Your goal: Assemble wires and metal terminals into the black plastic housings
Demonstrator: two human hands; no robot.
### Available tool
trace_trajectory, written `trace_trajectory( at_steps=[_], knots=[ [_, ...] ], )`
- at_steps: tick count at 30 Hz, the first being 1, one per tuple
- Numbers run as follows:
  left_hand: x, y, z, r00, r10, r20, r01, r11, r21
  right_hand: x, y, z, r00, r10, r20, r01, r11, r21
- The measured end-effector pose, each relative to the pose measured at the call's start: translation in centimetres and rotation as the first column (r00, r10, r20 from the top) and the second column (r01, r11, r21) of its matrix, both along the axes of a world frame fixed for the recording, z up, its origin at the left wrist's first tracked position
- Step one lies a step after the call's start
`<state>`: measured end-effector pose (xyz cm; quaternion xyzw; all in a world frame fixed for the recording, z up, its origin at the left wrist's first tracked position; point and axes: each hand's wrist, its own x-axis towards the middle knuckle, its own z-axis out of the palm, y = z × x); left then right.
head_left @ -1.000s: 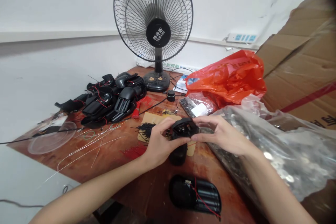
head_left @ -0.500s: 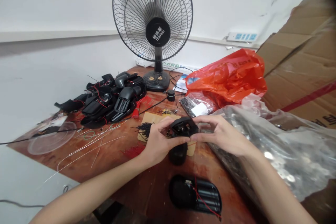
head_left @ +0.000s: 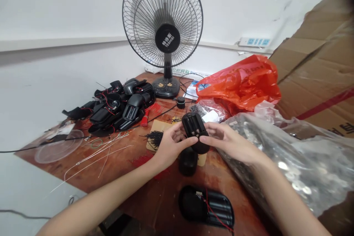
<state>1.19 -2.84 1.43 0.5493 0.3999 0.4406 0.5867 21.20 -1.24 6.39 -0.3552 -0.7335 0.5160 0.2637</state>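
Between my two hands is a black plastic battery housing (head_left: 193,122), tilted so that its long battery slots and small metal contacts face me. My left hand (head_left: 172,141) grips its left edge, thumb on the front. From the right, my right hand (head_left: 227,141) grips the other edge, its thumb also on the face. Below the held housing, partly covered by it, a rounded black plastic part (head_left: 188,163) lies on the table. Nearer to me rests another open black housing (head_left: 206,206) with red wires and a small white connector.
A pile of black housings with red wires (head_left: 121,105) lies at the left, near a fan (head_left: 167,38). Loose wires (head_left: 96,151) and a clear plastic lid (head_left: 59,147) are in front. An orange-red bag (head_left: 240,81) and a clear bag of metal parts (head_left: 293,166) occupy the right.
My hands have turned the held housing upright, so its slotted face now shows instead of its end. The parts on the table stay put; the view has shifted slightly.
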Motion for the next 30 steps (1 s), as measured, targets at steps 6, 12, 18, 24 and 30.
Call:
trace_trajectory(
  at_steps=[6, 12, 18, 24, 30],
  knots=[
    [-0.3, 0.3, -0.2, 0.999, -0.010, 0.034, 0.013, 0.997, -0.076, 0.1, -0.2, -0.6, 0.990, -0.067, 0.124, 0.061, 0.997, 0.050],
    [0.0, -0.1, -0.1, 0.999, 0.028, 0.021, -0.025, 0.992, -0.120, -0.3, 0.0, -1.9, 0.993, -0.093, 0.076, 0.083, 0.990, 0.117],
    [-0.8, 0.0, 0.1, 0.997, 0.036, -0.064, -0.038, 0.999, -0.039, 0.0, -0.3, -2.5, 0.933, -0.241, 0.267, 0.070, 0.850, 0.521],
    [-2.7, -0.4, 3.0, 0.953, 0.104, -0.283, 0.021, 0.914, 0.405, -0.1, -0.6, -1.1, 0.912, -0.391, 0.123, 0.042, 0.389, 0.920],
    [-3.3, 0.6, 3.3, 0.583, 0.360, -0.728, 0.344, 0.703, 0.623, -0.6, -0.2, -0.7, 0.916, -0.378, 0.133, -0.015, 0.300, 0.954]
  ],
)
